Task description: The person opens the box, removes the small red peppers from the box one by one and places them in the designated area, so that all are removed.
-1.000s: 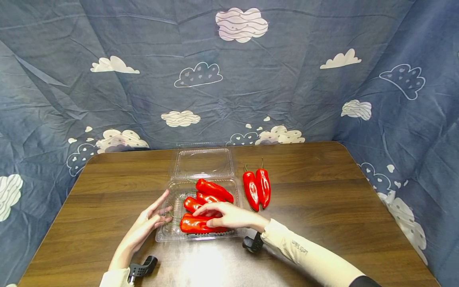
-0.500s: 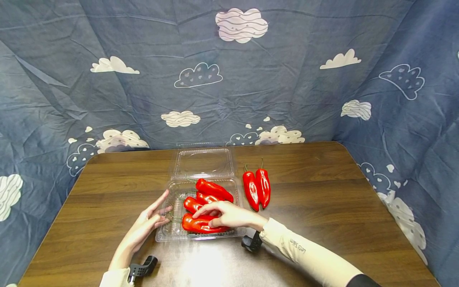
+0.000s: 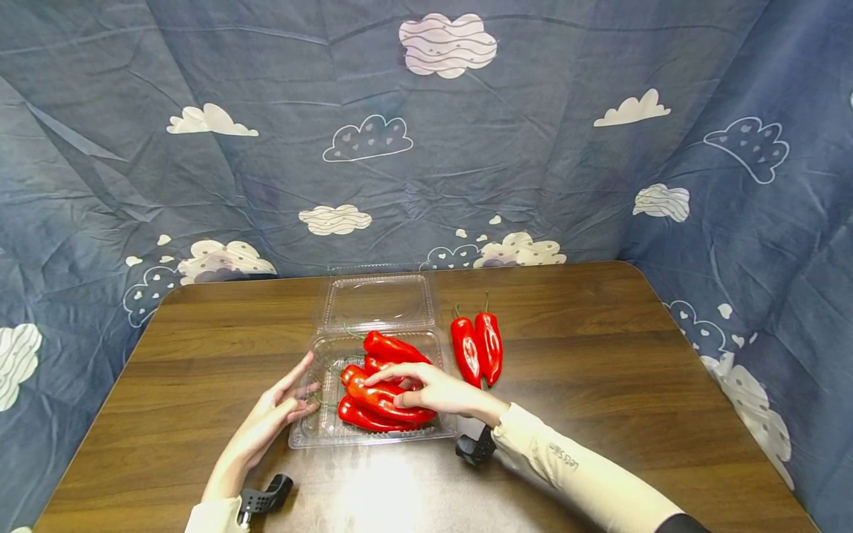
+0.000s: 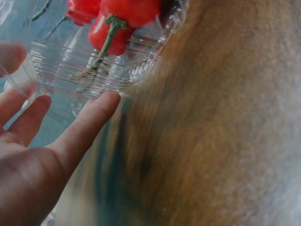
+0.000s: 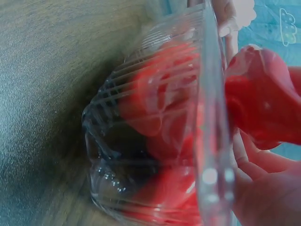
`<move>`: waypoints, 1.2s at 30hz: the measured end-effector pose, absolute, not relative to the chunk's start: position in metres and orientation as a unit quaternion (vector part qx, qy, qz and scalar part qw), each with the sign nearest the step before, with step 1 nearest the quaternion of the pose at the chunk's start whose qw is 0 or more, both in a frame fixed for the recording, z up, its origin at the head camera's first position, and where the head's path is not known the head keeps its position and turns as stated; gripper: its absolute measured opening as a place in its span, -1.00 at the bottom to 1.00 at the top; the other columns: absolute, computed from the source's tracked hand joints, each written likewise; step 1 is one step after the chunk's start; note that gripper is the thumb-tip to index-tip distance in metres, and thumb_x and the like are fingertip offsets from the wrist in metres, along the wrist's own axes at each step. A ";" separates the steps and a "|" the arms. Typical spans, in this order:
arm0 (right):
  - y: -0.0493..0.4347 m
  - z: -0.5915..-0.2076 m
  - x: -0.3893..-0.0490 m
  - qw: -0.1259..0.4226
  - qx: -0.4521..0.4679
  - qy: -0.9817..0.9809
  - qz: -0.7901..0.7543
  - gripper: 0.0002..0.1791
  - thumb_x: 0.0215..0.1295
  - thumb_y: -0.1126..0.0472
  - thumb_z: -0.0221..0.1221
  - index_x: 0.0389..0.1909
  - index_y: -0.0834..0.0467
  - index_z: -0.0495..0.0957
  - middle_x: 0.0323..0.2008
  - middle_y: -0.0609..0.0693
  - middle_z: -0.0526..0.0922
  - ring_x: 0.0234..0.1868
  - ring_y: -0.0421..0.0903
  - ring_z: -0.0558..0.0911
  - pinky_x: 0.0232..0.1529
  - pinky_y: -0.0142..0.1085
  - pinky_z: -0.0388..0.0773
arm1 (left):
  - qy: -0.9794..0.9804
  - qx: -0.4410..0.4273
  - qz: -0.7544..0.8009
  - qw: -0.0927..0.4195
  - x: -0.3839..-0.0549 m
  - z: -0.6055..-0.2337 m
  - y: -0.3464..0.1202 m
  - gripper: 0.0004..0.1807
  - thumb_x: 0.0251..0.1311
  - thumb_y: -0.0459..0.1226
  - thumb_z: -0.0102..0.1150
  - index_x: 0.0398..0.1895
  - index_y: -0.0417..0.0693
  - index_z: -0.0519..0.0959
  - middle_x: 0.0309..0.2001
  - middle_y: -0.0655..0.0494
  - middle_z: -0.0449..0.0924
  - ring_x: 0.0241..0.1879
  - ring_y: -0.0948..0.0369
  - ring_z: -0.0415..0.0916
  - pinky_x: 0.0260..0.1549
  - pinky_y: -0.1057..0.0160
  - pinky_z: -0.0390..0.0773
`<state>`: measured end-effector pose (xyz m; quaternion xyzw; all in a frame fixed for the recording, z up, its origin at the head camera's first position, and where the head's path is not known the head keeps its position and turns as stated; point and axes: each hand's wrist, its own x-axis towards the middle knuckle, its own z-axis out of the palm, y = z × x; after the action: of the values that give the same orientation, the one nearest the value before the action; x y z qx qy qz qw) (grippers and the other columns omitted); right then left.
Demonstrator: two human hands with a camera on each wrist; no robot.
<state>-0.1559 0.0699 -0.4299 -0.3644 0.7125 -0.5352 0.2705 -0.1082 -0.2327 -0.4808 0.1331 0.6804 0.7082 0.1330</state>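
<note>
A clear plastic clamshell container (image 3: 313, 442) holds several long red peppers, including a back one (image 3: 389, 345) and a front one (image 3: 366, 420). My right hand (image 3: 429, 389) grips another red pepper (image 3: 375, 398) between thumb and fingers, over the front ones. In the right wrist view this gripped pepper (image 5: 263, 96) stands at rim height, beyond the container's ribbed wall (image 5: 155, 70). My left hand (image 3: 269, 418) lies at the container's left side, fingers extended. The left wrist view has its thumb (image 4: 96, 115) against the ribbed clear wall, near a pepper's green stem (image 4: 110, 37).
The container's hinged lid (image 3: 380, 303) lies open toward the back. Two red peppers (image 3: 490, 348) lie side by side on the wooden table (image 3: 586, 363), right of the container. A blue cloud-print cloth (image 3: 520, 170) hangs behind the table.
My right hand has lifted the gripped pepper slightly and moved it toward the back, over the middle peppers. Another pepper beneath it now shows at the front. My left hand stays put.
</note>
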 end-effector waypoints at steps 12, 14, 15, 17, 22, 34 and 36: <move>0.079 -0.426 -0.159 0.253 -0.344 0.714 -0.555 -0.43 0.19 0.48 0.06 0.26 0.17 0.43 0.20 -0.01 0.47 -0.16 -0.16 0.47 -0.18 -0.40 0.48 | 0.684 0.133 0.706 0.129 -0.108 -0.480 -0.232 -0.23 0.22 -0.54 -0.14 0.50 -0.21 -0.11 0.51 -0.11 -0.31 0.31 -0.31 -0.05 0.10 0.24 0.44; 0.081 -0.427 -0.159 0.253 -0.337 0.710 -0.564 -0.43 0.18 0.47 0.07 0.26 0.19 0.42 0.13 0.03 0.49 -0.26 -0.17 0.49 -0.25 -0.43 0.48 | 0.684 0.129 0.706 0.130 -0.108 -0.480 -0.232 -0.23 0.22 -0.54 -0.14 0.50 -0.20 -0.10 0.51 -0.11 -0.30 0.31 -0.31 -0.05 0.10 0.24 0.44; 0.082 -0.427 -0.159 0.252 -0.335 0.709 -0.568 -0.43 0.18 0.47 0.07 0.27 0.20 0.41 0.10 0.06 0.50 -0.31 -0.16 0.48 -0.28 -0.44 0.47 | 0.683 0.128 0.707 0.131 -0.108 -0.480 -0.231 -0.23 0.22 -0.55 -0.15 0.50 -0.20 -0.10 0.51 -0.11 -0.30 0.31 -0.31 -0.05 0.11 0.23 0.44; 0.084 -0.427 -0.159 0.250 -0.331 0.707 -0.573 -0.43 0.18 0.47 0.07 0.28 0.22 0.39 0.05 0.10 0.50 -0.37 -0.15 0.48 -0.32 -0.44 0.46 | 0.683 0.127 0.708 0.131 -0.107 -0.479 -0.231 -0.23 0.22 -0.55 -0.15 0.51 -0.19 -0.10 0.51 -0.10 -0.30 0.31 -0.31 -0.05 0.11 0.23 0.43; 0.088 -0.425 -0.160 0.234 -0.320 0.723 -0.565 -0.43 0.20 0.44 0.08 0.29 0.20 0.38 0.11 0.10 0.48 -0.24 -0.10 0.50 -0.22 -0.39 0.49 | 0.682 0.130 0.708 0.131 -0.107 -0.478 -0.231 -0.22 0.21 -0.54 -0.16 0.51 -0.18 -0.12 0.51 -0.10 -0.32 0.31 -0.32 -0.06 0.11 0.23 0.43; 0.102 -0.424 -0.167 0.193 -0.331 0.716 -0.583 -0.40 0.15 0.45 0.11 0.28 0.23 0.37 0.12 0.13 0.50 -0.21 -0.05 0.51 -0.19 -0.38 0.48 | 0.681 0.121 0.710 0.133 -0.107 -0.478 -0.230 -0.21 0.20 -0.55 -0.15 0.51 -0.17 -0.10 0.51 -0.09 -0.31 0.32 -0.29 -0.04 0.11 0.21 0.43; 0.105 -0.423 -0.168 0.190 -0.326 0.718 -0.585 -0.41 0.16 0.44 0.11 0.28 0.22 0.37 0.14 0.13 0.49 -0.19 -0.02 0.54 -0.17 -0.37 0.50 | 0.682 0.124 0.709 0.132 -0.107 -0.478 -0.231 -0.22 0.20 -0.55 -0.15 0.51 -0.18 -0.10 0.51 -0.10 -0.31 0.32 -0.27 -0.01 0.11 0.22 0.44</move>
<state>-0.1676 0.1050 -0.4233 -0.3260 0.7176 -0.5854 0.1899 -0.1070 -0.2309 -0.4782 0.1239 0.6817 0.7089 0.1323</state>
